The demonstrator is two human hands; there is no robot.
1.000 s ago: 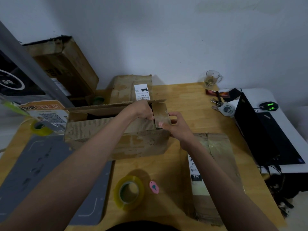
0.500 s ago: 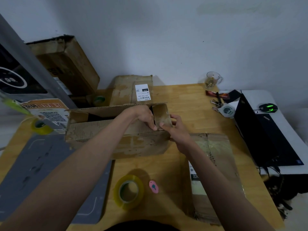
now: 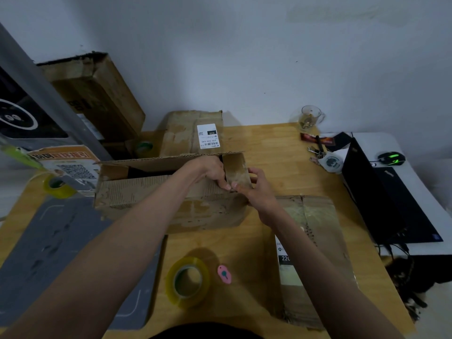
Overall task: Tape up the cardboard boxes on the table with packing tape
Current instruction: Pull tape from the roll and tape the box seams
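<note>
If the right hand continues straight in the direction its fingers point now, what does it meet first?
Probably the left hand: the right hand points left across the open box's end flap, fingertips nearly touching. Depth is unclear.

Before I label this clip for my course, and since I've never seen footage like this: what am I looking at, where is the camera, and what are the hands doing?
There is no machine here. A person wears a wide-angle camera on the head, so you look down along both arms at a wooden table. The left hand and the right hand meet at the right end of an open cardboard box, both pinching its small end flap. Nothing is taped there yet: the tape roll lies untouched near the table's front edge, beside a small pink cutter. A second box lies flat on the right, a third box stands at the back. A glass mug, keys and a laptop are further right.
</note>
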